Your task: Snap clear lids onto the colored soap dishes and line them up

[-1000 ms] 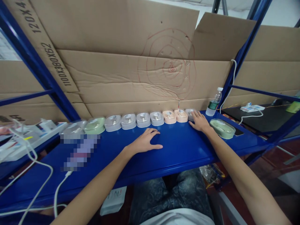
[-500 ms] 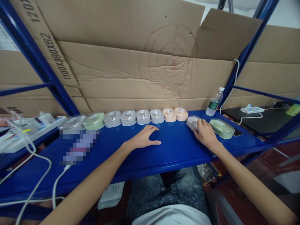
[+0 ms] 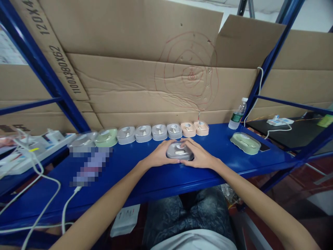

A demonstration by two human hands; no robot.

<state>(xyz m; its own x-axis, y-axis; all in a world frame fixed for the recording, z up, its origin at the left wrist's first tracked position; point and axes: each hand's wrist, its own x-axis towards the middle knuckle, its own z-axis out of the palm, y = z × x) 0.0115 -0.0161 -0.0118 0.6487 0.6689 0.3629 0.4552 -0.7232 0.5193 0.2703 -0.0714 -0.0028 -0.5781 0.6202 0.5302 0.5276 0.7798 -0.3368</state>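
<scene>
Between my two hands, low over the blue shelf (image 3: 145, 177), is a grey plastic case (image 3: 179, 153) with a clear lid and a small pale piece on top. My left hand (image 3: 160, 153) grips its left end and my right hand (image 3: 199, 153) its right end, thumbs along the near side. Whether the case touches the shelf I cannot tell. Behind it runs a row of similar cases: a grey one (image 3: 174, 131), a peach one (image 3: 187, 129), a green one (image 3: 106, 138) and several more. Another green case (image 3: 245, 143) sits apart on the right.
A water bottle (image 3: 237, 114) stands at the back right. On the left lie a blurred-out purple item (image 3: 93, 165), white cables (image 3: 62, 208) and a white power strip (image 3: 39, 156). Cardboard (image 3: 130, 76) walls the back; blue posts (image 3: 273, 59) frame the sides.
My right hand has brought the grey case from the right side to the middle of the shelf. My left hand has closed on its other end.
</scene>
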